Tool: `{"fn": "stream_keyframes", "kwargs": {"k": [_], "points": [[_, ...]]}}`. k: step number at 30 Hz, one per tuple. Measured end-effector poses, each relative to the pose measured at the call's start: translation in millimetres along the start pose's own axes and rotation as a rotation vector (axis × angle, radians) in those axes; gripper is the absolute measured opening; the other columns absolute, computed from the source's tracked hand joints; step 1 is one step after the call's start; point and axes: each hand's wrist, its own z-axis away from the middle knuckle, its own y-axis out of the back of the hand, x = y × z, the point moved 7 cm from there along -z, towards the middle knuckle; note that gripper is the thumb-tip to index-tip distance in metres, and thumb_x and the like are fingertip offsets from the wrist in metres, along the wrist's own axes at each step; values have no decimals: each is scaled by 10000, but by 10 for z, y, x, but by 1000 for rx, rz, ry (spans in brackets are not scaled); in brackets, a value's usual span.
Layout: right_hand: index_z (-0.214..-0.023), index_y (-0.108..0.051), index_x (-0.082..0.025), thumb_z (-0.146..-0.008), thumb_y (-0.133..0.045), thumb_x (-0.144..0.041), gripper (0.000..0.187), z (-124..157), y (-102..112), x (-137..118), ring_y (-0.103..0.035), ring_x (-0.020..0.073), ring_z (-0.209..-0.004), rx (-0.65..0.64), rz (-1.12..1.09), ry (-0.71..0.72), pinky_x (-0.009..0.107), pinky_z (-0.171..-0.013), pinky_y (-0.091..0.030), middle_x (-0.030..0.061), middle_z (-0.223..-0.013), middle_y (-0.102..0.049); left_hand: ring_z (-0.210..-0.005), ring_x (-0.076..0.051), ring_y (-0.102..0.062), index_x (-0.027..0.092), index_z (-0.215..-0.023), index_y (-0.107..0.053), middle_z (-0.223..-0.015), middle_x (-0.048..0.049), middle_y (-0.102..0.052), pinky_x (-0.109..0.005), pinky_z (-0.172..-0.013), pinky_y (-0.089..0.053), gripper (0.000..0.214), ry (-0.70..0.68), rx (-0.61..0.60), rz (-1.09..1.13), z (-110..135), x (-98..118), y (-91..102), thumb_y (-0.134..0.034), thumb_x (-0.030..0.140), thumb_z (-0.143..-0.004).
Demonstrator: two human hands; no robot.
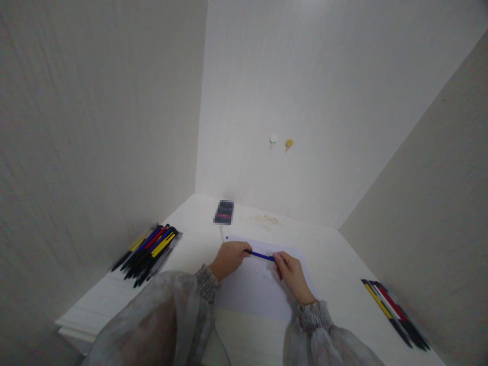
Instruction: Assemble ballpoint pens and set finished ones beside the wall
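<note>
Both my hands hold one blue pen [262, 255] level above a white sheet of paper [256, 287] on the white table [335, 254]. My left hand [227, 258] is closed round the pen's left end, where a dark tip shows. My right hand [290, 273] pinches the pen's right end with its fingers curled. Loose grey sleeves cover both my wrists.
A pile of several black, blue, red and yellow pens [149, 249] lies at the table's left edge by the wall. A smaller row of pens [394, 311] lies at the right edge. A dark blurred object [223, 212] sits near the back corner. Walls enclose three sides.
</note>
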Motion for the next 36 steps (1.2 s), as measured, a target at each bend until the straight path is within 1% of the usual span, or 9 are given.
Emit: {"fn": "stream_keyframes", "kwargs": {"k": [3,7,10,14,20,25,29,32,36], "points": [[-695,-553,-181,-782,-416,-426,294,13,10,5,-419,102,-367,6,8,-14,222,-416,-358,-42,-423,-465,-813,-154,-582,229,-895,-615,-860,-3,-657,-252,-748,-391,198,-12,3,16,0,11,6,-481,254,-751],[-884,-559,-184,-708,-548,-372,258,24,86,-186,-559,148,-671,50,-19,177,254,-625,-437,35,-777,-601,-816,-149,-579,233,-893,-615,-865,2,-654,-246,-749,-390,197,-4,5,31,1,4,16,-478,256,-753],[-770,-595,-177,-757,-476,-379,234,16,63,-156,-544,137,-570,19,13,161,250,-570,-432,18,-630,-586,-825,-150,-576,227,-895,-615,-869,-1,-654,-248,-760,-387,198,-11,5,34,0,-1,5,-483,249,-749],[-869,-588,-173,-794,-395,-417,321,10,21,-1,-430,97,-354,-3,5,13,229,-396,-369,-14,-521,-555,-824,-151,-576,224,-890,-616,-866,-2,-654,-255,-770,-386,197,-26,11,29,-2,-2,-7,-481,243,-749],[-856,-606,-193,-720,-534,-359,227,41,32,-279,-553,172,-746,-13,62,259,281,-681,-434,50,-818,-612,-824,-147,-573,226,-884,-619,-868,2,-653,-251,-772,-388,193,3,31,31,0,-23,14,-487,237,-743],[-638,-597,-190,-810,-373,-372,337,35,-39,-163,-486,130,-476,-76,126,118,247,-499,-389,1,-498,-538,-834,-150,-569,217,-864,-626,-862,-2,-653,-261,-798,-381,189,-45,22,38,5,9,-18,-492,207,-731],[-815,-601,-190,-761,-465,-388,245,35,-45,-152,-527,145,-550,-59,97,134,255,-549,-417,4,-596,-589,-824,-153,-564,215,-854,-624,-849,-4,-647,-278,-802,-384,179,-46,23,72,5,9,-29,-494,206,-731],[-847,-601,-192,-735,-508,-370,230,38,-33,-215,-558,179,-740,-52,109,197,290,-685,-431,40,-801,-629,-894,-160,-535,202,-901,-598,-918,-24,-623,-298,-847,-368,211,-38,118,202,-15,-19,47,-557,227,-695],[-837,-585,-183,-766,-459,-357,226,42,95,-231,-554,178,-723,100,106,168,296,-678,-435,52,-785,-620,-969,-173,-490,181,-1090,-459,-1103,-78,-509,-333,-859,-367,576,146,337,566,-47,-215,165,-679,304,-572]]}}
